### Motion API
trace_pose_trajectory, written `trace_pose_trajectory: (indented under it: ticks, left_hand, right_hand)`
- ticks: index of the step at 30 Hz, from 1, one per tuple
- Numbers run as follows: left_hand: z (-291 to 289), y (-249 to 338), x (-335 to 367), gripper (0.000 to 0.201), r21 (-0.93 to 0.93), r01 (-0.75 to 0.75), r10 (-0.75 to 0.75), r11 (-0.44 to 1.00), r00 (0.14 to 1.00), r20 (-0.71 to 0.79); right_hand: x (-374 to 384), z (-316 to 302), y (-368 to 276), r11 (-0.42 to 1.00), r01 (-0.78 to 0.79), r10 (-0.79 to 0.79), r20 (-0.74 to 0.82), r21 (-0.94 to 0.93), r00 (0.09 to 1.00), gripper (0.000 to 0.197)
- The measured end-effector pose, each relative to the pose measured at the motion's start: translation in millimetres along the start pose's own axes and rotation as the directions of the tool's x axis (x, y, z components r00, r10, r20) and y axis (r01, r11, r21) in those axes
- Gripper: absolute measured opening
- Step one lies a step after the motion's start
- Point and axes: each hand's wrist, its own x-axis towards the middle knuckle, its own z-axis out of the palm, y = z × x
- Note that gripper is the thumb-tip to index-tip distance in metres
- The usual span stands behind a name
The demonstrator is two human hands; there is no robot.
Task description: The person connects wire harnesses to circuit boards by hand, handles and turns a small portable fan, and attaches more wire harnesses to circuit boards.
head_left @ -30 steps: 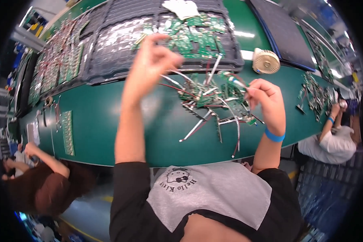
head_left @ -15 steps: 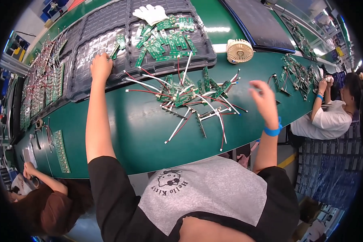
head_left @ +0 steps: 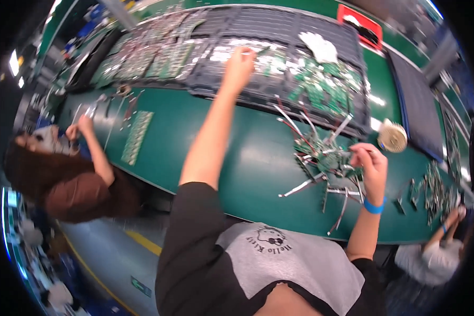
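Note:
My left hand [head_left: 239, 69] reaches over the black compartment tray [head_left: 216, 90], fingers drawn together. A narrow green circuit board [head_left: 263, 51] shows at its fingertips and appears pinched there, though the picture is smeared. My right hand [head_left: 371, 166] is at the right side of a heap of wired circuit boards [head_left: 324, 158] on the table, thumb and fingers curled together. What it grips, if anything, is too blurred to make out. White and red leads spread out from the heap. Loose green circuit boards [head_left: 329, 87] lie piled in the tray's right part.
A white glove [head_left: 319, 47] lies on the tray. Beyond are a red bin [head_left: 359, 26] and, at right, a cream fan [head_left: 392, 136]. Trays of wired boards [head_left: 158, 50] stand far left; a board panel [head_left: 137, 138] lies on the table [head_left: 247, 142]. Co-workers sit on both sides.
The whole view has swung left, so the scene sits farther right. My right hand has come in to the wired heap and its fingers have curled. My left hand stays over the tray.

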Motion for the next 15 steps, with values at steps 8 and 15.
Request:
trace_pose_trajectory:
  ticks: [8, 15]
  left_hand:
    - [-9.5, 53.5, -66.5, 0.014, -0.83, 0.202, 0.019, 0.52, 0.969, 0.247]
    - [6.3, 88.1, -93.2, 0.012, -0.706, 0.252, 0.209, 0.662, 0.842, 0.497]
  right_hand:
    - [39.1, 24.0, -35.8, 0.918, 0.278, -0.293, 0.011, 0.285, 0.956, 0.029]
    - [36.7, 39.1, -37.1, 0.907, 0.029, -0.076, 0.094, 0.421, 0.993, 0.035]
